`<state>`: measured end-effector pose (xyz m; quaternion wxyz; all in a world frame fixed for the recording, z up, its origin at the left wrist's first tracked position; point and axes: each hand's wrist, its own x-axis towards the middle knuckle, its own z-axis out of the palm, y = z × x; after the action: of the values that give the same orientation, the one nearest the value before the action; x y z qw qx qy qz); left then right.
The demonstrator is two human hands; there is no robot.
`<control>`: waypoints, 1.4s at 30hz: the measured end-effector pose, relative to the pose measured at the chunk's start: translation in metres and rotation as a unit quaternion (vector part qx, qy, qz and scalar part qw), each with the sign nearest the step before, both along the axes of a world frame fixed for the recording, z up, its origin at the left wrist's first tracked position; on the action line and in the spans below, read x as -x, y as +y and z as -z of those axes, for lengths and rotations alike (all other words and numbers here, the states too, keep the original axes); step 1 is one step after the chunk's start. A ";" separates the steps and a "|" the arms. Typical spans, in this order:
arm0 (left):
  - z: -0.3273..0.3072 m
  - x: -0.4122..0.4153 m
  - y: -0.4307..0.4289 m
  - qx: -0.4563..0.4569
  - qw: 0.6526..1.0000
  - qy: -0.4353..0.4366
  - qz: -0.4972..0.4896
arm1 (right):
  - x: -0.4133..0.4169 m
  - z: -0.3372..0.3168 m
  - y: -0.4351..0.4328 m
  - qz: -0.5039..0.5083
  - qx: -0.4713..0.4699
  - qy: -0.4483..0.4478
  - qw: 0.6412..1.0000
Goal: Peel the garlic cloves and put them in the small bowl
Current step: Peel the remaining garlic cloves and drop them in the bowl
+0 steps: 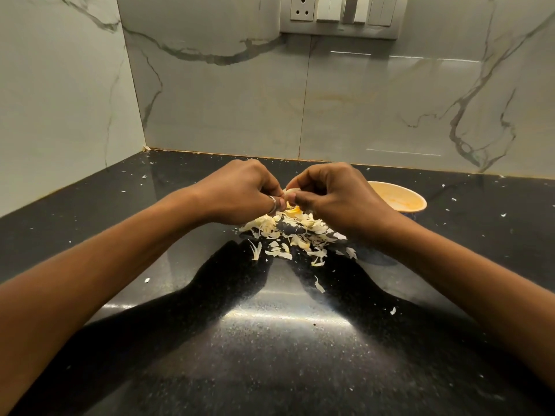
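A pale garlic clove (290, 193) is pinched between my left hand (240, 192) and my right hand (333, 195), both held a little above the black counter. My fingers curl round the clove and hide most of it. A ring shows on my left hand. Directly below the hands lies a heap of garlic skins (292, 235). The small bowl (399, 197), yellow inside, stands just right of my right hand, which hides its left part. I cannot make out what lies in the bowl.
The black speckled counter (270, 340) meets marble-look walls at the back and left, forming a corner. Stray skin flakes (319, 286) are scattered over the counter. A socket and switch panel (342, 13) sits high on the back wall.
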<state>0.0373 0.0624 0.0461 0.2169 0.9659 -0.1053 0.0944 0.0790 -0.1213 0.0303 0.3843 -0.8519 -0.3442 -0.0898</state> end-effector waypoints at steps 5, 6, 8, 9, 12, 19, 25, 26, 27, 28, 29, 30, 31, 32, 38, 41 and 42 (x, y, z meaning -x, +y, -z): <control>-0.004 0.005 -0.004 0.049 0.998 0.028 0.008 | 0.002 -0.004 -0.002 -0.023 -0.109 0.144 0.983; -0.004 0.005 -0.005 0.055 0.998 0.036 0.014 | 0.002 -0.004 -0.003 -0.029 -0.124 0.163 0.978; -0.004 0.005 -0.006 0.064 0.997 0.047 0.021 | 0.002 -0.004 -0.003 -0.039 -0.138 0.179 0.973; -0.003 0.005 -0.006 0.065 0.996 0.051 0.022 | 0.002 -0.004 -0.003 -0.040 -0.141 0.178 0.973; -0.002 0.004 -0.005 0.066 0.997 0.032 0.013 | 0.000 -0.003 -0.002 -0.020 -0.125 0.142 0.982; -0.002 0.007 -0.008 0.096 0.995 -0.033 0.016 | 0.000 0.002 -0.001 0.032 -0.026 -0.084 0.996; -0.003 0.005 -0.009 0.207 0.978 -0.004 -0.007 | -0.001 0.002 -0.001 0.038 -0.032 -0.204 0.978; -0.003 0.005 -0.009 0.209 0.978 -0.003 -0.007 | -0.001 0.001 0.000 0.037 -0.036 -0.202 0.978; -0.003 0.005 -0.008 0.212 0.977 -0.001 -0.006 | -0.001 0.002 0.000 0.034 -0.041 -0.190 0.980; -0.002 0.005 -0.008 0.217 0.976 0.001 -0.006 | -0.001 0.002 0.000 0.031 -0.046 -0.175 0.983; -0.003 0.005 -0.008 0.223 0.975 0.002 -0.007 | -0.002 0.002 0.000 0.029 -0.050 -0.160 0.985; -0.003 0.005 -0.008 0.230 0.973 0.004 -0.009 | -0.002 0.003 0.000 0.027 -0.052 -0.146 0.988; -0.003 0.005 -0.008 0.236 0.972 0.003 -0.012 | -0.002 0.004 0.000 0.025 -0.053 -0.134 0.989; -0.004 0.006 -0.007 0.241 0.970 0.002 -0.014 | -0.002 0.004 0.000 0.020 -0.054 -0.123 0.991; -0.007 0.007 -0.007 0.259 0.966 0.009 -0.018 | -0.002 0.001 -0.002 0.006 -0.064 -0.070 0.995; -0.006 0.006 -0.009 0.252 0.967 0.008 -0.018 | -0.002 0.000 -0.003 0.001 -0.078 -0.043 0.996; -0.006 0.006 -0.009 0.252 0.968 0.006 -0.018 | -0.001 0.000 -0.003 -0.002 -0.079 -0.037 0.996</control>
<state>0.0314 0.0533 0.0524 0.4520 0.8825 -0.0596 0.1155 0.0805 -0.1246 0.0307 0.4377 -0.8143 -0.3513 -0.1477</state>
